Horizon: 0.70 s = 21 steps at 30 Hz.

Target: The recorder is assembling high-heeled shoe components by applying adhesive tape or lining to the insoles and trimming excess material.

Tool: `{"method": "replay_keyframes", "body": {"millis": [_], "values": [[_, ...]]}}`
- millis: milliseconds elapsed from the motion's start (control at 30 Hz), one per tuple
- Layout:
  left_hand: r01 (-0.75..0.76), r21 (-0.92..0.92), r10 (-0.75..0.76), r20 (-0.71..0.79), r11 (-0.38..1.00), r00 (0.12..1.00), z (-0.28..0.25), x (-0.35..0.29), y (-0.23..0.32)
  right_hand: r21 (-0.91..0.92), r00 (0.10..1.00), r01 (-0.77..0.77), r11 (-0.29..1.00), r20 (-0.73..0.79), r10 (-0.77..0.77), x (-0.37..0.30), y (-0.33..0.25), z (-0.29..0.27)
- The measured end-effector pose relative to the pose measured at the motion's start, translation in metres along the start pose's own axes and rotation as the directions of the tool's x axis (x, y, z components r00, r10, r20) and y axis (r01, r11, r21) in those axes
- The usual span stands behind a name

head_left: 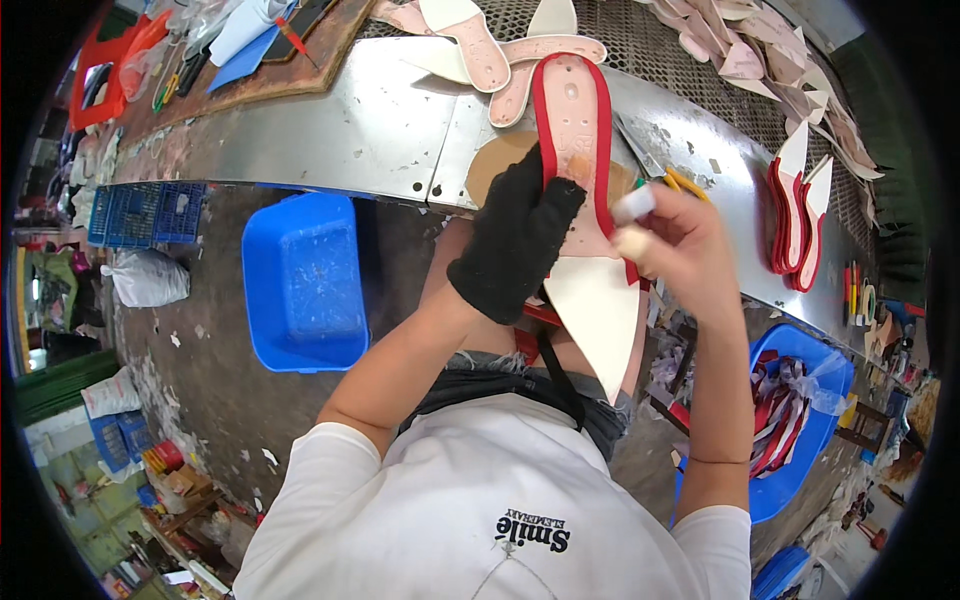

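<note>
My left hand [515, 240], in a black fingerless glove, grips a shoe insole [572, 110] by its left edge, thumb on top. The insole has a pink upper part, red trim [541, 95] along its rim and a white pointed end [600, 310] that points toward me. A loose end of the red trim sticks out at the right, near the white part. Beside that right edge is my right hand [685, 245], its thumb and forefinger in pale finger covers. These fingers are curled close together and smeared by motion, so whether they pinch the trim cannot be made out.
A metal-topped bench [380, 120] holds untrimmed insoles [480, 50], a stack of red-trimmed ones [800, 220], yellow sticks [688, 185] and a pile of pink pieces [740, 50]. Below stand an open blue tub [305, 285] and a blue bin [775, 495] with red and white strips.
</note>
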<state>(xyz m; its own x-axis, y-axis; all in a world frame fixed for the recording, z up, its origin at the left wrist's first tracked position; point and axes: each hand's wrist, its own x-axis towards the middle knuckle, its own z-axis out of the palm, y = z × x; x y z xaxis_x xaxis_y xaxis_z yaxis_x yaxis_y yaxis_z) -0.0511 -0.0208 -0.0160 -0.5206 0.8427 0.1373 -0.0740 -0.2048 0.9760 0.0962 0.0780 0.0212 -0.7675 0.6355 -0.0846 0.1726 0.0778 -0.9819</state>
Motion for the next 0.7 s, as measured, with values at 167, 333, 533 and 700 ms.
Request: {"method": "replay_keyframes", "body": {"millis": [167,333,533,700], "values": [[-0.164,0.41,0.177,0.007,0.897,0.984,0.007,-0.012,-0.001,-0.497,0.906,0.388,0.776,0.048,-0.422,-0.003,0.009,0.01],[-0.134,0.323,0.054,0.245,0.937,0.968,0.002,-0.011,0.01,-0.168,0.906,0.23,0.959,-0.322,-0.274,0.008,0.011,0.019],[-0.156,0.46,-0.039,0.387,0.874,0.921,-0.007,-0.014,0.019,0.038,0.987,0.071,0.997,-0.15,-0.065,0.027,-0.018,-0.014],[-0.149,0.459,-0.093,0.462,0.876,0.882,-0.015,-0.007,0.015,-0.004,0.998,0.045,0.999,-0.038,-0.045,0.026,-0.028,-0.019]]}}
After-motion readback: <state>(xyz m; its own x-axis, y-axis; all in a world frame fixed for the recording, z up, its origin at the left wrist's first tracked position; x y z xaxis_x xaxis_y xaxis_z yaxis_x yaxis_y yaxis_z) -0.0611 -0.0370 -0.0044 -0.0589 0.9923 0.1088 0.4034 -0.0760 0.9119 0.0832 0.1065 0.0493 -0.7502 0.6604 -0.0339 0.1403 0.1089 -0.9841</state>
